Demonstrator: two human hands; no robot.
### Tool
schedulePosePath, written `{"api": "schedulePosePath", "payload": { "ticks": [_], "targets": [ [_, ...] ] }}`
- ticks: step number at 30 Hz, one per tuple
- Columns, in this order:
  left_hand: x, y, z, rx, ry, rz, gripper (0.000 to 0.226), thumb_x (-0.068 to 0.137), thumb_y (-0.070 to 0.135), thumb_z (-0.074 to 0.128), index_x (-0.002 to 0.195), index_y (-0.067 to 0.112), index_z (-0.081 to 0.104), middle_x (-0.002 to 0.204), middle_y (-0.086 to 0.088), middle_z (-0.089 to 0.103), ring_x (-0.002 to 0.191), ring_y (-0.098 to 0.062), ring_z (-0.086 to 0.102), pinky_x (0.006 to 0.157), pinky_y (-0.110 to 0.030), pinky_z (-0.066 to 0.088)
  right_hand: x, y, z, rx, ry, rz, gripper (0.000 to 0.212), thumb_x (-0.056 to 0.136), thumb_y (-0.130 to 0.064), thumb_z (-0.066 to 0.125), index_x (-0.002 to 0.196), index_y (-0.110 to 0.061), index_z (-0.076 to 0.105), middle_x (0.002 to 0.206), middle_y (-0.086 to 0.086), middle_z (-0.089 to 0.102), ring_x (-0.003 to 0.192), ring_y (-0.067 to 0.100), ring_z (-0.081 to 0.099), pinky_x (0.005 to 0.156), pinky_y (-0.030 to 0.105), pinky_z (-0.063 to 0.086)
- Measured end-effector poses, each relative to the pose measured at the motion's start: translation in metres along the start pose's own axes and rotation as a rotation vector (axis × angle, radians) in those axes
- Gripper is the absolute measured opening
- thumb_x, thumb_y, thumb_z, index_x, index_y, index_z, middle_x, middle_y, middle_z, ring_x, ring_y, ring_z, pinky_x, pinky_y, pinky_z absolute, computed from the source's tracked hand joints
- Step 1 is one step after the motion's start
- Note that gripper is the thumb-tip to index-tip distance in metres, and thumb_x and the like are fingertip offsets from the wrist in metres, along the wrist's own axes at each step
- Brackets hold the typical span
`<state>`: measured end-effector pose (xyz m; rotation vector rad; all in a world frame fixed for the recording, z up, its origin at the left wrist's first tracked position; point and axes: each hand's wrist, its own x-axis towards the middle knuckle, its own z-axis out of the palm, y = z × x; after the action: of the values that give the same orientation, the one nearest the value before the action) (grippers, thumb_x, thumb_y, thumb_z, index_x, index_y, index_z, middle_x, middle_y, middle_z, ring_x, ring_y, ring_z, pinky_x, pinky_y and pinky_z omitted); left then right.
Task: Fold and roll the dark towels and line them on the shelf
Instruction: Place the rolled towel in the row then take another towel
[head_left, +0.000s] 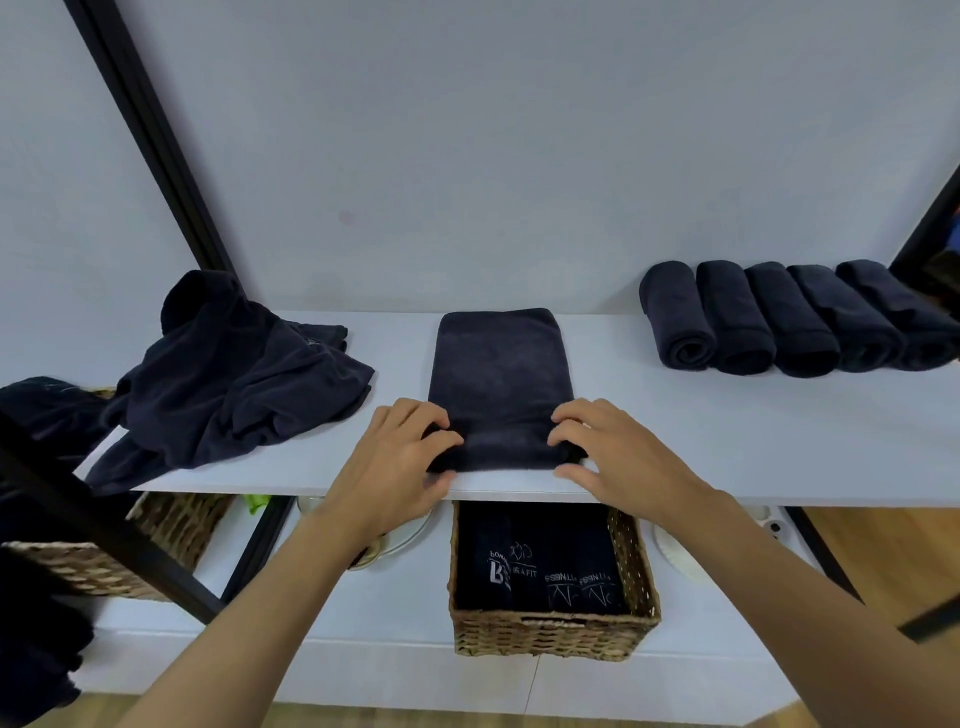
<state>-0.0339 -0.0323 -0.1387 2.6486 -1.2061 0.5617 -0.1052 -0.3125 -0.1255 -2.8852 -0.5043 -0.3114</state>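
One folded dark towel (501, 374) lies flat in the middle of the white shelf (727, 441), a long strip running from the front edge back toward the wall (467, 156). Its near end is turned up into a small, tight roll, and both hands grip that roll. The left hand (400, 457) takes the roll's left end, fingers curled over the top and thumb tucked at the near side. The right hand (608, 452) does the same at the right end, its thumb lying along the shelf's front edge. Neither hand is spread; each is closed narrowly round the cloth.

To the right on the same shelf, well apart from the strip, five rolled towels (795, 322) sit side by side, touching one another, their spiral ends facing forward. To the left, a heap of unfolded dark towels (228, 379) sprawls over the shelf, one corner hanging past the front edge.

Below the shelf, directly under the hands, a wicker basket (550, 629) holds dark folded cloths with pale printed logos (540, 566). A second wicker basket (104, 566) stands lower left, partly behind a black frame post (150, 130). A clear glass dish (410, 530) and a white plate (675, 556) show on the lower level, either side of the first basket.
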Motion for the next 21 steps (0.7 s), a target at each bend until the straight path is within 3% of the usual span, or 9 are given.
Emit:
{"api": "schedulePosePath", "payload": {
  "ticks": [3,9,11,15,18,20,21],
  "targets": [
    [0.013,-0.002,-0.009,-0.042,-0.04,-0.015,0.025,0.081,0.023,0.07,0.106,0.021,0.07,0.1,0.006,0.067,0.1,-0.017,0.056,0.086,-0.029,0.04,0.009,-0.004,-0.009,0.171,-0.054,0.151,0.02,0.092,-0.028,0.062,0.112,-0.027,0.057,0.112,-0.006,0.059,0.097,0.01,0.052,0.086,0.03,0.047],
    [0.045,-0.009,-0.018,-0.611,-0.217,-0.396,0.021,0.091,0.014,0.056,0.102,0.026,0.069,0.095,0.011,0.069,0.087,-0.007,0.063,0.072,-0.022,0.051,0.024,-0.002,-0.023,0.583,-0.069,0.446,0.013,0.098,-0.02,0.052,0.11,-0.025,0.049,0.1,-0.004,0.06,0.085,0.016,0.062,0.075,0.028,0.048],
    [0.048,-0.015,-0.014,-0.675,-0.217,-0.444,0.02,0.093,0.016,0.056,0.105,0.029,0.066,0.099,0.012,0.066,0.083,-0.004,0.061,0.067,-0.016,0.045,0.03,0.001,-0.019,0.513,-0.016,0.438,0.012,0.097,-0.021,0.054,0.106,-0.028,0.048,0.101,-0.002,0.06,0.076,0.013,0.06,0.068,0.025,0.047],
    [0.05,-0.019,-0.009,-0.667,-0.114,-0.435,0.01,0.093,0.02,0.063,0.093,0.03,0.062,0.093,0.011,0.06,0.058,0.001,0.054,0.063,-0.015,0.038,0.03,0.007,-0.004,0.159,0.214,0.223,0.006,0.093,-0.018,0.063,0.095,-0.023,0.063,0.113,-0.008,0.053,0.089,0.012,0.055,0.075,0.029,0.051],
    [0.05,-0.018,-0.007,-0.512,-0.067,-0.355,0.01,0.092,0.019,0.063,0.089,0.028,0.066,0.093,0.012,0.061,0.068,-0.001,0.055,0.069,-0.015,0.041,0.024,0.015,0.002,-0.065,0.258,0.016,0.012,0.087,-0.024,0.07,0.097,-0.018,0.071,0.113,-0.003,0.06,0.098,0.018,0.054,0.078,0.033,0.051],
    [0.046,-0.02,-0.005,-0.379,-0.067,-0.266,0.007,0.091,0.031,0.063,0.096,0.029,0.068,0.1,0.012,0.059,0.079,-0.002,0.055,0.074,-0.02,0.044,0.021,0.021,0.004,-0.124,0.183,-0.006,0.032,0.08,-0.036,0.076,0.106,-0.018,0.07,0.117,-0.003,0.061,0.106,0.017,0.05,0.086,0.033,0.048],
    [0.044,-0.022,-0.005,-0.311,-0.083,-0.224,0.018,0.088,0.04,0.066,0.102,0.03,0.068,0.106,0.012,0.057,0.087,-0.004,0.055,0.076,-0.023,0.045,0.02,0.022,0.005,-0.143,0.149,0.001,0.039,0.077,-0.038,0.078,0.11,-0.019,0.069,0.12,-0.003,0.06,0.109,0.015,0.048,0.088,0.034,0.047]
  ]
}}
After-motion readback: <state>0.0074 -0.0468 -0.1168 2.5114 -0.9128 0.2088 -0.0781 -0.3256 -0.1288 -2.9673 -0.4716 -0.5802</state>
